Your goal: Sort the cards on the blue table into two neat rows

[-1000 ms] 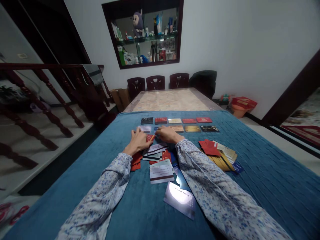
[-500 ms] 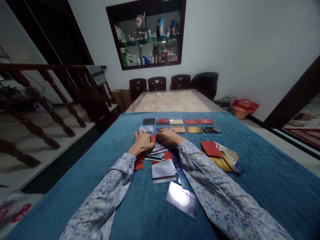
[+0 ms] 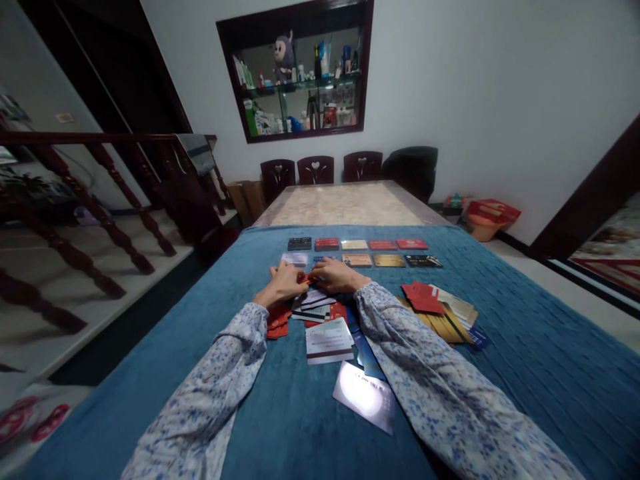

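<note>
The grip of the left hand is closed, thumb and bent fingers together on a red card with an orange edge. The right hand meets it from the other side, fingers curled and fingertips at the card's right end; whether its grip is clamped there too, I cannot tell. The red card is between the two hands, above the loose pile, and what shows of it runs roughly left to right, the right end slightly farther away; most of it is hidden, so its true long axis is unclear.

Just below the hands, striped cards overlap, with a cluster of red cards beside the left wrist. Nearer, a white card lies with its long axis left to right, dark stripe toward the person. Blue cards slant down along the right sleeve, and a silver card below them, lit by a bright spot, tilts down to the right.

Beyond the hands are a front row of cards and a back row of cards, long sides left to right. A mixed pile fans out at the right. All lie on a blue cloth covering the near part of the surface; chairs stand past its far end
</note>
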Action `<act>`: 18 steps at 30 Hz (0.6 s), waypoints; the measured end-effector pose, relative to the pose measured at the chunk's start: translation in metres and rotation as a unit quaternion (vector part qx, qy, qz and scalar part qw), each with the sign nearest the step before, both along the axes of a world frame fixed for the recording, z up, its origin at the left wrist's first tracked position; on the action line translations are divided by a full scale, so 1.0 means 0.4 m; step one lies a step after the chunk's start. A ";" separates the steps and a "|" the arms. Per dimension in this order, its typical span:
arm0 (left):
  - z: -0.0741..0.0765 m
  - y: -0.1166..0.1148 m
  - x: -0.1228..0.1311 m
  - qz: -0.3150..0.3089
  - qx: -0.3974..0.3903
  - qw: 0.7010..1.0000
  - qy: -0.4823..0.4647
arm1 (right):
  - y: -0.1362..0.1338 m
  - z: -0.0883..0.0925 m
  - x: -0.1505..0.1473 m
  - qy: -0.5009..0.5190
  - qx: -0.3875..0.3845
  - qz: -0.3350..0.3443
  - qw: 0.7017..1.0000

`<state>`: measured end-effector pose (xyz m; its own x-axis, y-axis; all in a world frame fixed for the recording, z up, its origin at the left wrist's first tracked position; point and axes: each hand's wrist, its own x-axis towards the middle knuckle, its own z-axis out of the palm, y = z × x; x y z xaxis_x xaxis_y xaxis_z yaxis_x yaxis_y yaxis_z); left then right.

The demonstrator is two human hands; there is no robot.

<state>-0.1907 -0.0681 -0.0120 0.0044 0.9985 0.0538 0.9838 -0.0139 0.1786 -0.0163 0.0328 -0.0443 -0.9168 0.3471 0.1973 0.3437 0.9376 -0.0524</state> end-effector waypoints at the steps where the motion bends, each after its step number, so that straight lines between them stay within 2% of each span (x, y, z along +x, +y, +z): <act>1: 0.001 -0.001 -0.002 -0.002 0.001 1.000 -0.006 | -0.002 0.000 0.000 0.000 -0.001 0.003 1.000; 9: 0.012 0.003 -0.038 -0.041 -0.011 0.996 -0.083 | -0.011 0.012 0.000 0.062 0.022 0.015 0.998; 13: 0.026 0.011 -0.064 -0.040 -0.020 0.993 -0.112 | -0.017 0.021 0.002 0.089 0.033 -0.012 0.995; 18: 0.032 0.018 -0.096 -0.071 -0.002 0.987 -0.145 | -0.035 0.036 0.007 0.101 0.030 -0.042 0.994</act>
<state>-0.2290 -0.0609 0.0010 0.1293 0.9891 0.0697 0.8796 -0.1469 0.4524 -0.0136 0.0188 -0.0299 -0.8250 0.4024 0.3969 0.4082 0.9099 -0.0740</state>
